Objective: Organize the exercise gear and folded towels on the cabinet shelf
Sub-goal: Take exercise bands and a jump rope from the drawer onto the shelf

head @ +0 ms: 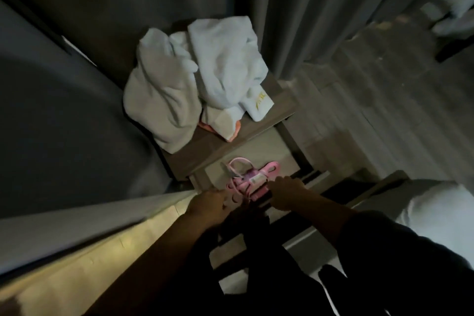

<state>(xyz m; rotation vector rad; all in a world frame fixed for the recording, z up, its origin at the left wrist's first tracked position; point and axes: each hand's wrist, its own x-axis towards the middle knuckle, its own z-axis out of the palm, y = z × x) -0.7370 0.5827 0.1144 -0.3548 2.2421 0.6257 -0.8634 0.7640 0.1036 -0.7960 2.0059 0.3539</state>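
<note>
Pink exercise gear (250, 179), a bundle of pink handles and cord, lies in the open drawer (259, 155) of a small cabinet. My left hand (214, 204) is at the bundle's near left end, its fingers curled onto the pink parts. My right hand (288, 191) lies over the drawer's front edge, right beside the bundle. Its fingertips curl down out of sight, so what they hold is unclear. A heap of crumpled white towels (195, 77) covers the cabinet top (279, 108). One small folded towel with a gold mark (259, 105) lies at the heap's right edge.
Grey curtains (307, 7) hang behind the cabinet. A dark upholstered surface (51, 110) stands close on the left and a pale ledge (102, 244) runs below it. White bedding (436, 213) lies at the right. The frame is dim and blurred.
</note>
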